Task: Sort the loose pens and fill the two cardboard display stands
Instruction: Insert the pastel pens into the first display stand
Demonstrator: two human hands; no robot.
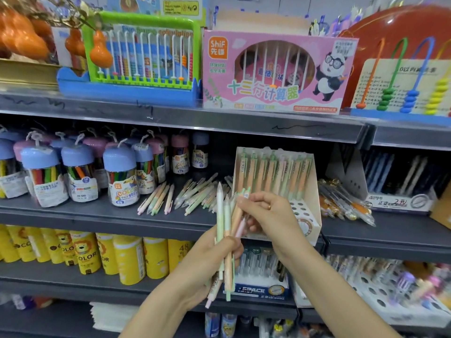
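Holding pen bunch [225,242], left hand [210,262] grips tight; right hand [266,213] pinches one pen, fingertips hidden behind bunch.

pink box [275,71] reads "shif"; blue box [258,289], seemingly "space".

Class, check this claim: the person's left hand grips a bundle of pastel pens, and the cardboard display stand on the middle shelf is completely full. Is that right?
Not quite. The left hand does grip the bundle of pastel pens, but the cardboard display stand is only part full: the head view shows pens in its back rows and empty holes in front.
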